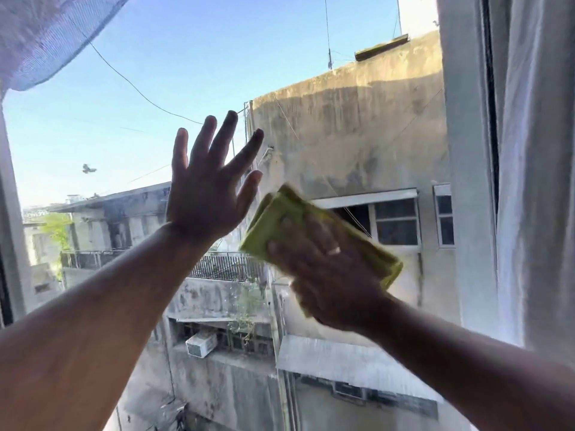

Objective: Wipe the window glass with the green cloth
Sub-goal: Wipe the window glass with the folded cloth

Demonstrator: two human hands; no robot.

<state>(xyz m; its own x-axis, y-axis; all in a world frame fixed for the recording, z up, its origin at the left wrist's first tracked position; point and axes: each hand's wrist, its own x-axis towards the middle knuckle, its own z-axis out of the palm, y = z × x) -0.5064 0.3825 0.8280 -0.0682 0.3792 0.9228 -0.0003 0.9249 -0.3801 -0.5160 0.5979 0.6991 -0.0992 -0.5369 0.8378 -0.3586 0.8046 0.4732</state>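
The window glass (149, 66) fills most of the view, with sky and grey buildings behind it. My right hand (326, 275) presses a folded green cloth (273, 219) flat against the glass, right of centre; the hand and cloth are blurred by motion. A ring shows on one finger. My left hand (205, 188) is raised to the left of the cloth, palm toward the glass, fingers spread and holding nothing. Whether it touches the pane I cannot tell.
A white curtain (538, 150) hangs along the right edge beside the window frame (466, 213). A sheer netted curtain (37, 35) bunches at the top left. The left frame (9, 228) runs down the left edge.
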